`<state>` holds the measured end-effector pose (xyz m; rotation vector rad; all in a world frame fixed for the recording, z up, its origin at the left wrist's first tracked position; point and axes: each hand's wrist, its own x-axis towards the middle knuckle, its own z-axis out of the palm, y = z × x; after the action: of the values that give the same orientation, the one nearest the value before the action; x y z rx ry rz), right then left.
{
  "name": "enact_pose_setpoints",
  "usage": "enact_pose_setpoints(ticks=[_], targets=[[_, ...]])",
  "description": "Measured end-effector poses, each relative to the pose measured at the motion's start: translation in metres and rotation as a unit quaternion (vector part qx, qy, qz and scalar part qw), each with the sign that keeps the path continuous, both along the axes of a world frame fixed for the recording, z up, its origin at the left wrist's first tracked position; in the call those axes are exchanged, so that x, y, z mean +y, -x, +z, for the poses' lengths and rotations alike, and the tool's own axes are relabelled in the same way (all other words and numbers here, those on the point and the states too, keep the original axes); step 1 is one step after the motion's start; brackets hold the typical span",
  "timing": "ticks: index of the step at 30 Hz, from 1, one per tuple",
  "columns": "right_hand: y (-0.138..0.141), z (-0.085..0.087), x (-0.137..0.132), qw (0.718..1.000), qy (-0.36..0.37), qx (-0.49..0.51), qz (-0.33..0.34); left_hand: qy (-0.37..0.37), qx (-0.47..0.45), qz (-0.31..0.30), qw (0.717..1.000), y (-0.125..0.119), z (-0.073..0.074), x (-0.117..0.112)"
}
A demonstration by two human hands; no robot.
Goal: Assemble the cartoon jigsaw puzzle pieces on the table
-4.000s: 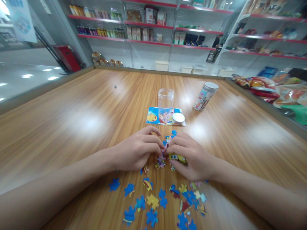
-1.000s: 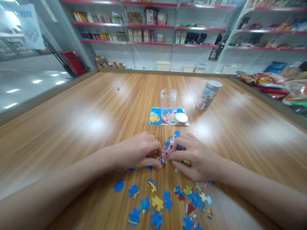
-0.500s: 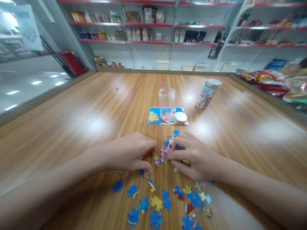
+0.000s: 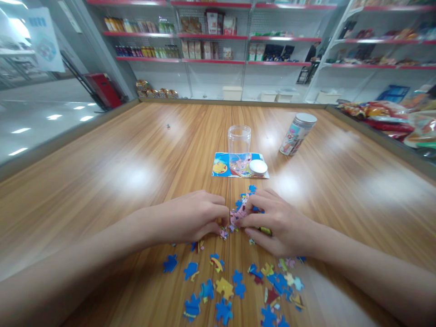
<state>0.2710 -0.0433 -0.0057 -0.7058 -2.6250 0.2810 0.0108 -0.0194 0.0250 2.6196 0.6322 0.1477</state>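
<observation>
My left hand (image 4: 200,215) is closed, with thumb and fingertips pinching a small pink and yellow puzzle piece (image 4: 223,233). Just to its right lies a joined patch of pink and blue puzzle pieces (image 4: 240,213). Bent over that patch, my right hand (image 4: 274,220) presses its fingertips on the pieces and hides part of them. A yellow-green piece (image 4: 265,230) shows under the right thumb. Nearer to me are several loose pieces, among them a yellow piece (image 4: 225,288) and a blue piece (image 4: 224,311).
Beyond my hands a picture card (image 4: 220,167) carries a clear jar (image 4: 239,141) and a white lid (image 4: 258,167). A printed canister (image 4: 298,135) stands to the right. The table has a raised edge (image 4: 231,104), with bagged goods (image 4: 378,117) beside it and shelves behind.
My left hand has shifted a little right, and its thumb and fingers have closed on the small piece. The right hand stays on the joined patch.
</observation>
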Motion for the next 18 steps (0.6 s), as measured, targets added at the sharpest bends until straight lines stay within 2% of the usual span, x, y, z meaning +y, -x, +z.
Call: enact_pose_setpoints(ticks=[9,18], targets=[[0.0007,0.0017,-0.0006,1.000,0.004,-0.006,-0.001,0.036,0.013,-0.009,0.999,-0.0013,0.0064,-0.0018],[0.0004,0.0006,0.0002,1.000,-0.002,-0.006,-0.001,0.030,0.008,0.026,0.999,-0.0015,0.0002,0.0019]])
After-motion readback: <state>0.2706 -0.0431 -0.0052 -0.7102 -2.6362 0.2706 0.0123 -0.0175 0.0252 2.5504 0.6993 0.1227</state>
